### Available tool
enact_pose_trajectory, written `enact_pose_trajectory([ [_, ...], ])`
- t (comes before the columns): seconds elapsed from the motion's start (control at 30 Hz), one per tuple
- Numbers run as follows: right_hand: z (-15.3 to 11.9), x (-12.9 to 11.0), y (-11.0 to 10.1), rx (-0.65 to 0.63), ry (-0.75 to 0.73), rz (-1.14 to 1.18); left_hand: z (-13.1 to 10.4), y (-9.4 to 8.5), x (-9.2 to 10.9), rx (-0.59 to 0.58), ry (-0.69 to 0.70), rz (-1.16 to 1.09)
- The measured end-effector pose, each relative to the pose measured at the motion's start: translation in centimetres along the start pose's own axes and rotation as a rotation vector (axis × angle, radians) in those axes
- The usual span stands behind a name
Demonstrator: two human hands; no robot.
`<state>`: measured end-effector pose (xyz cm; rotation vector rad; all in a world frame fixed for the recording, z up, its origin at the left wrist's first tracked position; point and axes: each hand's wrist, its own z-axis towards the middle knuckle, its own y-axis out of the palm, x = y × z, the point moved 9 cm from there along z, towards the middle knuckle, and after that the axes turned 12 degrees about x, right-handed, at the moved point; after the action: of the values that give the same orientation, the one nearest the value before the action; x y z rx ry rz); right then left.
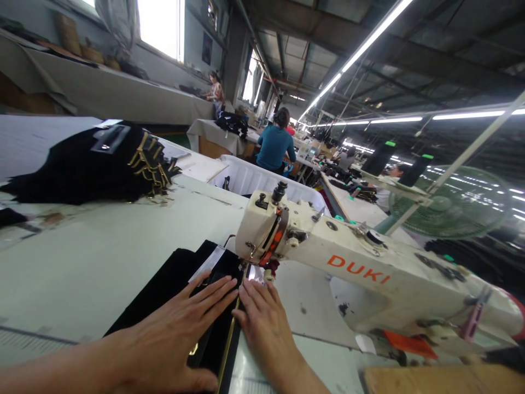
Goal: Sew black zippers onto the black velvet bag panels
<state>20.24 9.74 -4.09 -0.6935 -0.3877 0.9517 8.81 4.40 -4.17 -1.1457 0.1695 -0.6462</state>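
Observation:
A black fabric piece (164,290) with a gold-coloured strip along its right side lies on the pale table, its far end under the head of a white sewing machine (262,230). My left hand (176,323) rests flat on the fabric with fingers stretched toward the needle area. Beside the gold strip, my right hand (264,317) lies flat, its fingertips just in front of the presser area. Both hands are open. A clear strip (207,264) sits on the fabric beyond my left fingers. The needle tip is hidden.
A pile of black pieces with gold edging (98,164) lies at the left. Behind the machine stands a white bin (262,175). Thread cones (415,171) and a green fan (451,202) are at the right. A person in teal (275,146) sits farther back; another stands near the windows.

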Motion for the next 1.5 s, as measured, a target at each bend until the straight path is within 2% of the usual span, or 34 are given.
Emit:
enact_pose_trajectory([
  [0.3,0.0,0.0,-0.1,0.005,0.007,0.001,-0.2,0.5,-0.1,-0.1,-0.05,-0.02],
  [0.43,0.0,0.0,0.1,-0.032,0.006,-0.001,0.0,0.6,-0.2,-0.143,-0.056,-0.03],
  [0.77,0.1,0.6,0.4,0.009,0.051,-0.033,0.5,1.6,-1.7,-0.049,-0.01,-0.078],
  [0.97,0.1,0.6,0.2,-0.014,0.046,-0.009,0.7,1.0,-1.4,-0.038,-0.006,-0.032],
  [1.17,0.1,0.6,0.5,-0.097,0.023,-0.026,0.8,1.0,-1.6,-0.003,-0.006,-0.048],
  [1.33,0.4,1.2,0.9,-0.173,0.07,0.011,1.5,1.5,-1.9,-0.011,0.003,-0.021],
  [1.5,0.8,0.8,0.3,-0.324,0.178,0.075,2.1,0.4,-1.1,0.01,0.018,0.025],
])
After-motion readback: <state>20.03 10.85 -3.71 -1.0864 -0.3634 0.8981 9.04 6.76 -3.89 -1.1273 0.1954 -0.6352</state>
